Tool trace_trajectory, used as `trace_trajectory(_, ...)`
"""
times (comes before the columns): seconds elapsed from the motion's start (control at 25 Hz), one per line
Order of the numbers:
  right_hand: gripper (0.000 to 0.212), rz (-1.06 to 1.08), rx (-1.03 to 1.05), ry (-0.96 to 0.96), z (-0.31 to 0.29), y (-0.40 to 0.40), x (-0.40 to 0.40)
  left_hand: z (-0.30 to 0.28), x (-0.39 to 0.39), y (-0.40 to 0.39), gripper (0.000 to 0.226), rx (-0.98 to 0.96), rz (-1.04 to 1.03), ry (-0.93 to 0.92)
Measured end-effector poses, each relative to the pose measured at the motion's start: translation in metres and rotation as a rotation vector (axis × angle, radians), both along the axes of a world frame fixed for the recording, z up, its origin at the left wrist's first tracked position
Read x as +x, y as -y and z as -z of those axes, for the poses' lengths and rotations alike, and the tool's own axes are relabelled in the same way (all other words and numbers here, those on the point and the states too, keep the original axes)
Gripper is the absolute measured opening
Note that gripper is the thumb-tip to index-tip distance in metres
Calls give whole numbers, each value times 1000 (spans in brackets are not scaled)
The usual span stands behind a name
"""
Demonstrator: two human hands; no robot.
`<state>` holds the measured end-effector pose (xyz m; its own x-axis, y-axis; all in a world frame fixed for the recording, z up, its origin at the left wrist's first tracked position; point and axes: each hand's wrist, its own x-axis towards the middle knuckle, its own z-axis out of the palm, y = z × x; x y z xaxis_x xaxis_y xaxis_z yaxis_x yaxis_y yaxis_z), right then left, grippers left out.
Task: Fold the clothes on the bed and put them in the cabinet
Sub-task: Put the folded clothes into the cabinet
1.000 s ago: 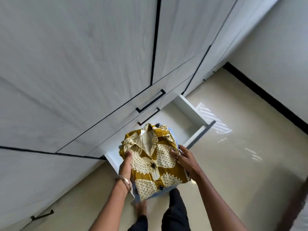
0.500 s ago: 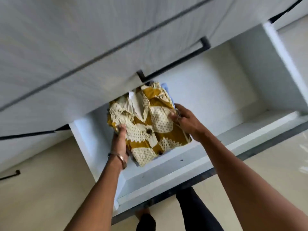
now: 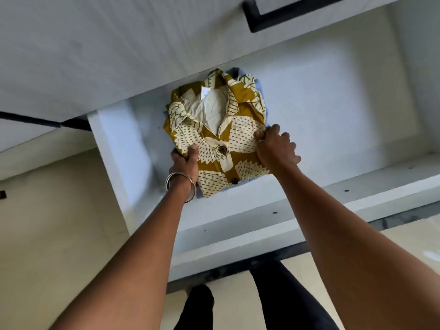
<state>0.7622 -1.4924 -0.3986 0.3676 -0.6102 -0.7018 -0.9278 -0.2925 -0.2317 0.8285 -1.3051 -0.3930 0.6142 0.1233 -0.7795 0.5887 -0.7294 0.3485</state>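
While both hands grip, folded mustard-and-cream printed shirt (image 3: 217, 136) sits inside open white drawer (image 3: 333, 96), atop blue garment (image 3: 260, 85). Left hand (image 3: 185, 160) fingers curled round left edge; right hand (image 3: 275, 146) fingers clamped on right edge. Bangles (image 3: 183, 186) below left fingers.

One folded shirt (image 3: 215, 129), mustard and cream, sits in the middle of the frame, with one pale blue garment (image 3: 260, 91) showing under it. Two buttons show on the shirt's front. Two hands grip it: the left hand (image 3: 185, 160) and the right hand (image 3: 276, 146). One open drawer (image 3: 333, 91) fills the centre. One black handle (image 3: 285, 13) shows at the top.
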Motion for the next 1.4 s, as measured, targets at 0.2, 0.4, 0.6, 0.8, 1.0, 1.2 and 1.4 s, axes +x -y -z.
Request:
trace_trajectory(0.2,46,-184,-116,76,-84,-20,-22,-74,-3,-12,70,65,399,-88)
trace_trajectory(0.4,37,-128,81,357,-203,-72,-13,-191,-7,-55,46,-71,400,-7)
trace_trajectory(0.6,53,-223,306,549,-359,-174,43,-346,1,-162,26,-180,-53,207)
trace_trajectory(0.8,43,-421,479,659,-527,-337,103,-495,14,-326,18,-323,-533,378)
trace_trajectory(1.0,35,-669,619,734,-616,-502,119,-615,-7,-483,15,-414,-848,632)
trace_trajectory(1.2,32,-928,761,781,-674,-674,115,-680,-52,-634,14,-197,-1083,901)
trace_trajectory(1.4,34,-1141,907,708,-680,-815,122,-684,-91,-753,12,-1,-1269,974)
